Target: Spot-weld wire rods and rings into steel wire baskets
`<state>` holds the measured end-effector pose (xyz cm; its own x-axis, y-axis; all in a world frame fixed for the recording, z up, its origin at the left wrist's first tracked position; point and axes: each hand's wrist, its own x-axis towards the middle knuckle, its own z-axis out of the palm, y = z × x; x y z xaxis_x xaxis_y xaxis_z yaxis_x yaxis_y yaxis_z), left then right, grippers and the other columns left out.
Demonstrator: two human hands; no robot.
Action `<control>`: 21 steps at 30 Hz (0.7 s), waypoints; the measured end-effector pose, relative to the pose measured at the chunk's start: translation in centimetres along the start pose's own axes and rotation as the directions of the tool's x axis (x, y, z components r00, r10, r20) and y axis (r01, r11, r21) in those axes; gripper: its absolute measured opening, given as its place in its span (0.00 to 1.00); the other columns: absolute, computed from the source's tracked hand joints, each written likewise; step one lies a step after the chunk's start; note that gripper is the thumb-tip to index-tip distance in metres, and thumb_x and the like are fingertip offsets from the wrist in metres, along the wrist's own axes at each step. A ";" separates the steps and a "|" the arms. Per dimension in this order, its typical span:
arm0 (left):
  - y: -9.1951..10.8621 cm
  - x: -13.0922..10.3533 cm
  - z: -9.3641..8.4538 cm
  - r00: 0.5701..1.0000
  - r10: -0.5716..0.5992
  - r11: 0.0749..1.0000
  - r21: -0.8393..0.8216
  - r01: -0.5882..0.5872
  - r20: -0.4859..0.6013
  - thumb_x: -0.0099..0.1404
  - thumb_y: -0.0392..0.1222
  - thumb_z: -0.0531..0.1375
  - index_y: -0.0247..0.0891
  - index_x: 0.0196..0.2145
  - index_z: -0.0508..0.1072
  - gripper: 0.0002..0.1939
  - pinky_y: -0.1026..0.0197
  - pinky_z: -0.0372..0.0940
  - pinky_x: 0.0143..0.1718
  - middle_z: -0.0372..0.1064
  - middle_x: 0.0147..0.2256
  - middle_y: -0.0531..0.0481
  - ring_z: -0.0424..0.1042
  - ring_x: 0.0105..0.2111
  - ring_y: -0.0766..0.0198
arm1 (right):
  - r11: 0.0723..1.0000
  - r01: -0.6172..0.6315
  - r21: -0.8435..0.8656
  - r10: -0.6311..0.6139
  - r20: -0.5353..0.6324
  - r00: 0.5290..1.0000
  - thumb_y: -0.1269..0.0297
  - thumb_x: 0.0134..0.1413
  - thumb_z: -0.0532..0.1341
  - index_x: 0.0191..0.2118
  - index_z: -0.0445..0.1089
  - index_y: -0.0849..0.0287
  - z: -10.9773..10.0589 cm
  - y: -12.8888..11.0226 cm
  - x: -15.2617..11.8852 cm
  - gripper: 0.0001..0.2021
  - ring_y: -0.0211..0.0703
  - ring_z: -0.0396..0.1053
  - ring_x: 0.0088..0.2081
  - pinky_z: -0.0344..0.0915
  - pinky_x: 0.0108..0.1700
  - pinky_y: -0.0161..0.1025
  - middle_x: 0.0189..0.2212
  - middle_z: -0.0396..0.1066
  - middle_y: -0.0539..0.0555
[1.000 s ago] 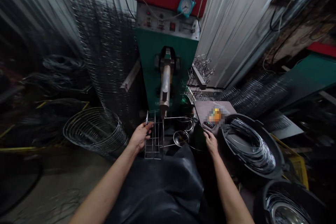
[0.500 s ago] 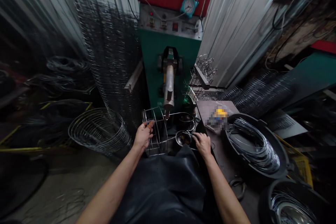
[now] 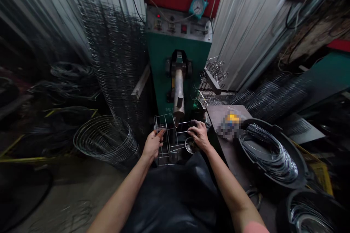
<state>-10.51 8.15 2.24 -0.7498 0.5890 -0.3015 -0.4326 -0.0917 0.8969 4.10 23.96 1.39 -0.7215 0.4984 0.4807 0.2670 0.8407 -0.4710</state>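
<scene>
My left hand [image 3: 154,143] is closed on the left side of a wire frame [image 3: 170,140], made of thin shiny rods with rounded hoops. The frame sits just under the tip of a metal welding arm [image 3: 178,98] that juts from a green machine [image 3: 158,65]. My right hand [image 3: 199,134] is at the frame's right end, fingers bent and pinched at its protruding rods. Whether a small piece is also between those fingertips cannot be made out. Below the right hand is a small round metal bowl [image 3: 190,146], partly covered by the hand.
To the left stand a tall stack of wire grids [image 3: 115,58] and nested wire hoops [image 3: 105,136]. On the right, a brown table [image 3: 216,111] sits beside a black tub [image 3: 299,160] of wire rings. A teal clock [image 3: 198,4] hangs on the machine.
My right hand has moved from the small bowl up and left to the frame's right end. My left hand keeps its hold on the frame. The view has shifted slightly.
</scene>
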 end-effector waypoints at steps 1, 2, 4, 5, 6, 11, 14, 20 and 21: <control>0.0 0.1 0.0 1.000 -0.002 1.000 -0.001 0.002 0.004 0.38 0.49 0.67 0.34 0.31 0.69 0.23 0.72 0.42 0.13 0.57 0.23 0.57 0.52 0.18 0.76 | 1.000 0.006 -0.001 -0.006 0.009 1.000 0.63 0.53 0.60 0.32 0.74 0.53 0.0 0.1 0.1 0.05 0.49 0.53 0.50 0.52 0.52 0.46 0.50 0.62 0.52; -0.1 0.1 0.0 1.000 -0.004 1.000 -0.003 0.004 0.007 0.38 0.49 0.67 0.34 0.31 0.69 0.23 0.72 0.42 0.13 0.57 0.23 0.57 0.52 0.19 0.76 | 1.000 0.010 -0.003 -0.010 0.016 1.000 0.63 0.53 0.60 0.32 0.74 0.53 -0.1 0.2 0.2 0.05 0.49 0.53 0.50 0.52 0.52 0.47 0.50 0.62 0.52; -0.2 0.2 0.0 1.000 -0.010 1.000 -0.008 0.010 0.011 0.38 0.49 0.67 0.34 0.31 0.69 0.23 0.73 0.43 0.13 0.56 0.23 0.57 0.52 0.19 0.76 | 1.000 0.013 -0.009 -0.013 0.031 0.999 0.63 0.53 0.60 0.32 0.73 0.52 -0.2 0.4 0.3 0.05 0.49 0.53 0.49 0.52 0.52 0.47 0.50 0.63 0.52; -0.3 0.3 0.0 1.000 -0.014 1.000 -0.009 0.014 0.012 0.39 0.49 0.67 0.34 0.31 0.69 0.23 0.73 0.43 0.14 0.56 0.23 0.57 0.53 0.19 0.76 | 1.000 0.015 -0.010 -0.015 0.038 0.999 0.63 0.53 0.60 0.32 0.73 0.52 -0.2 0.5 0.4 0.05 0.49 0.53 0.49 0.52 0.52 0.47 0.50 0.63 0.51; -0.3 0.3 0.1 1.000 -0.017 1.000 -0.009 0.017 0.010 0.39 0.49 0.67 0.34 0.31 0.69 0.23 0.73 0.44 0.14 0.57 0.23 0.57 0.53 0.19 0.75 | 1.000 0.017 -0.010 -0.017 0.044 0.999 0.63 0.53 0.60 0.32 0.73 0.52 -0.2 0.6 0.5 0.05 0.49 0.53 0.49 0.52 0.51 0.47 0.50 0.64 0.51; -0.1 0.5 0.2 1.000 -0.023 1.000 -0.021 0.023 0.005 0.36 0.49 0.68 0.33 0.30 0.69 0.23 0.72 0.43 0.13 0.58 0.23 0.56 0.53 0.19 0.76 | 0.999 0.033 0.006 -0.033 0.059 0.998 0.62 0.53 0.60 0.32 0.73 0.52 0.0 1.0 1.0 0.05 0.49 0.54 0.48 0.51 0.51 0.47 0.48 0.65 0.50; 0.2 0.4 0.3 1.000 -0.024 0.999 -0.034 0.025 0.008 0.35 0.49 0.68 0.33 0.29 0.69 0.24 0.72 0.42 0.13 0.57 0.23 0.57 0.52 0.18 0.76 | 0.999 0.036 0.014 -0.037 0.066 0.997 0.62 0.53 0.59 0.32 0.73 0.52 -0.1 1.0 1.3 0.05 0.48 0.54 0.47 0.52 0.51 0.46 0.48 0.66 0.50; 0.2 1.0 0.4 1.000 -0.016 0.999 -0.050 0.017 0.006 0.36 0.48 0.68 0.33 0.29 0.69 0.23 0.73 0.41 0.13 0.56 0.21 0.58 0.51 0.18 0.76 | 0.998 0.036 0.046 -0.040 0.069 0.997 0.62 0.53 0.59 0.32 0.73 0.52 -0.2 0.9 2.1 0.05 0.48 0.55 0.47 0.53 0.49 0.46 0.48 0.66 0.50; 0.2 1.1 0.4 1.000 -0.016 0.998 -0.055 0.016 0.007 0.36 0.48 0.68 0.33 0.29 0.69 0.23 0.73 0.41 0.13 0.56 0.22 0.57 0.51 0.18 0.76 | 0.998 0.032 0.047 -0.036 0.072 0.997 0.62 0.53 0.59 0.31 0.73 0.52 -0.2 1.0 2.3 0.05 0.48 0.54 0.47 0.53 0.49 0.46 0.48 0.66 0.50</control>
<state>-11.25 9.15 2.24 -0.7396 0.5957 -0.3132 -0.4712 -0.1261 0.8730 2.84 25.99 2.17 -0.7744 0.4517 0.4430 0.2130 0.8455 -0.4897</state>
